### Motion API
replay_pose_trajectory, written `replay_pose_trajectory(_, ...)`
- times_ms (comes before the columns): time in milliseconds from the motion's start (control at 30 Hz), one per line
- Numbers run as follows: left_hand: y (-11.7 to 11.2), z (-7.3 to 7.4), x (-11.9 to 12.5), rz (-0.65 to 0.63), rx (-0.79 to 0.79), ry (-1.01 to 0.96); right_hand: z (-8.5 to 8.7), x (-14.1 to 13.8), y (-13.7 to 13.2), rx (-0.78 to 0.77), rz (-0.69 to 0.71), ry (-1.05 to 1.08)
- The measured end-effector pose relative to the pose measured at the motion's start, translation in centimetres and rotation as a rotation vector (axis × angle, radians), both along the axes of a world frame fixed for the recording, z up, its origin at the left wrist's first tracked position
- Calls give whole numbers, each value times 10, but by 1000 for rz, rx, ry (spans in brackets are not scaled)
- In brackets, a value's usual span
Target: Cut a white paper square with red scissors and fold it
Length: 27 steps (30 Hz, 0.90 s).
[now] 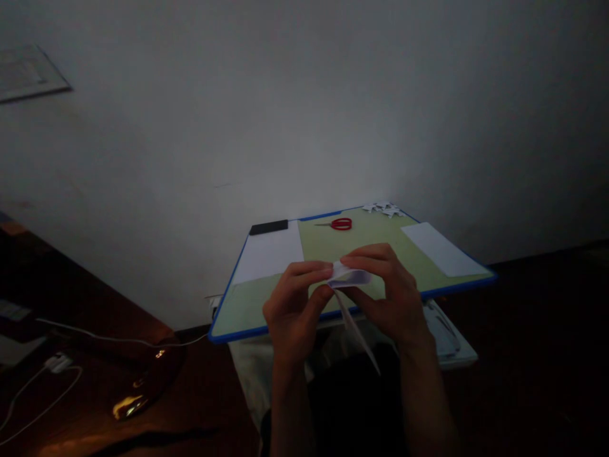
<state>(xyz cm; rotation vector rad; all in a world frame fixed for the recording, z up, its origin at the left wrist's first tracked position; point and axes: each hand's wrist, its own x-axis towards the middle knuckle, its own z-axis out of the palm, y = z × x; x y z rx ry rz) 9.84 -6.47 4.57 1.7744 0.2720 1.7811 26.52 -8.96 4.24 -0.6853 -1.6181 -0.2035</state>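
White folded paper (352, 277), head view: held raised over the near side of a green board (328, 244), bent into a loop between both hands, with a narrow length left hanging below; lifted, it seems, so that both faces can be reached.
Left hand (297, 304): closed in a pinch on the paper, fingers laid above and thumb pressed below, apparently so that the fold is kept steady.
Right hand (394, 298): paper grasped along its top by the fingertips, thumb set underneath; whether the paper is touched by that thumb cannot be told.
Forearms (290, 400): brought up roughly parallel from below, hands turned in toward each other.
Scissors (341, 224): laid flat beyond the hands, red handles to the right, seemingly kept within reach.
Cut-outs (383, 208): grouped at the far right corner, probably so that they are kept together.
Left sheet (269, 254): perhaps weighted at its far edge by a dark block (269, 227).
Right sheet (442, 251): laid along the right side.
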Motion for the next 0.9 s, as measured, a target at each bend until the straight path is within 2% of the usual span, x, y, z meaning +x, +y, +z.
replay_pose_trajectory(100,-1,0,0,-27,17,26,1,0,-3,24,-67,-8)
replay_pose_trajectory(267,-2,0,0,-25,9,34,1,-1,-6,-39,10,35)
replay_pose_trajectory(433,0,-3,-2,33,-4,8,3,-3,-9,-58,57,13)
replay_pose_trajectory(533,-1,-3,-3,47,4,-14,2,-4,-7,-45,46,-5)
replay_pose_trajectory(800,-3,-3,-1,-20,34,-42,-4,-9,2,17,-5,0)
replay_pose_trajectory(900,-2,-4,0,-6,21,-28,-4,-10,1,-2,-10,13)
